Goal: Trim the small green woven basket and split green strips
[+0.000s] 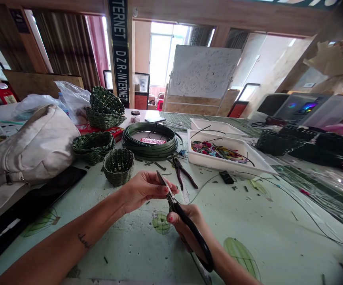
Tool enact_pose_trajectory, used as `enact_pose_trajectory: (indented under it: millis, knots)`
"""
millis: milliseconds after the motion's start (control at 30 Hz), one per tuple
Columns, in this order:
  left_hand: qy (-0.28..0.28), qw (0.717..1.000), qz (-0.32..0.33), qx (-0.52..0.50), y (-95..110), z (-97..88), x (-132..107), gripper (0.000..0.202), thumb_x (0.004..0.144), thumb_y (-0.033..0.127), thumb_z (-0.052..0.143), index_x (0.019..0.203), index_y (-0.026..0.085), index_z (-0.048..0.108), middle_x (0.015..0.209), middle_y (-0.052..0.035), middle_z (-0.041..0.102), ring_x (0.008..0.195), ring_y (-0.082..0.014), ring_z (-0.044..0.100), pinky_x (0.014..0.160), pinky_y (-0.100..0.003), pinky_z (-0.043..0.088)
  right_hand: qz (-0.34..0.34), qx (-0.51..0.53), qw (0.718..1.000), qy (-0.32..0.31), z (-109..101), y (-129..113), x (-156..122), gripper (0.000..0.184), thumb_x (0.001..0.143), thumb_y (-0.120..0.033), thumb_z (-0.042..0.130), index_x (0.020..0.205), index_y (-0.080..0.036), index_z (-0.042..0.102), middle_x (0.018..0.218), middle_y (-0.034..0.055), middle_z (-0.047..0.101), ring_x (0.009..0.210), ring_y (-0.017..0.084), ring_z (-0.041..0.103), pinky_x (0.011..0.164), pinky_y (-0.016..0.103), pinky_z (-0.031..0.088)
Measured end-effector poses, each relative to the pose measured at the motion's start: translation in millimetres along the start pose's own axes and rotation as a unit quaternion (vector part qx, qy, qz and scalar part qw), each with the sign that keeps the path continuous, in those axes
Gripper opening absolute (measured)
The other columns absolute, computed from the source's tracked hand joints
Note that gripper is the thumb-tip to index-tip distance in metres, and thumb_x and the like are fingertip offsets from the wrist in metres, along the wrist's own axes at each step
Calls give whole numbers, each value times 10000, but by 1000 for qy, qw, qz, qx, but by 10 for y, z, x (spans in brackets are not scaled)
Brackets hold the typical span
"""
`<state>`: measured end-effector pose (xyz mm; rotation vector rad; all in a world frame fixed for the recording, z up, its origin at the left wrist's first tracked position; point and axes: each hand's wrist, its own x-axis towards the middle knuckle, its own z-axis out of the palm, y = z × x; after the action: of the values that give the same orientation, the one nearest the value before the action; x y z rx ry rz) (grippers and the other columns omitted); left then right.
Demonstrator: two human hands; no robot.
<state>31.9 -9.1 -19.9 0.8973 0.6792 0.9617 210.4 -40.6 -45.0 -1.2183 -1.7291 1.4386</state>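
Observation:
My right hand (193, 219) is wrapped round a pair of scissors (197, 234) with black handles, their blades pointing up and away to the left. Beside the blades, my left hand (147, 187) has thumb and fingers pinched together; what lies between them is too small to make out. A thin dark strand (281, 189) arcs across the table from the right and runs up to the scissors. Just beyond my left hand stands a small dark green woven basket (118, 168). Pliers (184, 174) with dark handles lie past my fingertips.
A coil of dark green strip (152, 152) lies farther back. White trays (233, 161) hold colourful bits. More woven baskets (93, 147) and a pale bag (31, 138) stand left, near a black tablet-like slab (49, 194). A black clip (226, 177) and scraps dot the table (278, 237).

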Motion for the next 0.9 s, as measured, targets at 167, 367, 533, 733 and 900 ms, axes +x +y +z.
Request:
enact_pose_trajectory:
  millis: [167,367,533,733,900]
  knots:
    - [2,1000,11,-15,-43,-39,38,234,643,222,819,823,111,719,917,-103,726,912,-190,671,869,-306,501,8,31,998,-51,-48,24,73,709,576,-877,536,471,-202,343,377,-78,264,300,45,276,323,196,192]
    - [51,995,62,-56,45,-105,70,157,683,205,794,790,122,716,857,-67,728,871,-162,674,855,-274,516,14,44,995,-89,-111,74,118,711,624,-868,511,478,-182,397,382,-57,334,299,57,348,316,179,247]
    - [90,987,122,-53,145,-136,85,160,682,238,798,772,131,720,813,-54,738,808,-148,686,813,-248,532,22,18,994,-105,-122,54,115,706,636,-867,491,485,-184,399,362,-53,346,283,64,351,296,179,240]
    - [119,970,210,-31,347,8,75,185,650,264,820,761,147,729,842,-51,743,879,-159,684,829,-244,530,51,-36,992,-113,-273,35,154,606,633,-737,642,526,-189,406,382,-65,359,324,72,373,323,181,257]
    - [177,951,252,-29,545,40,-2,229,549,208,868,703,123,721,778,-30,726,723,-103,661,719,-203,546,7,-68,990,-125,-443,67,189,475,653,-580,734,642,-171,492,505,-70,381,451,76,377,412,193,266]
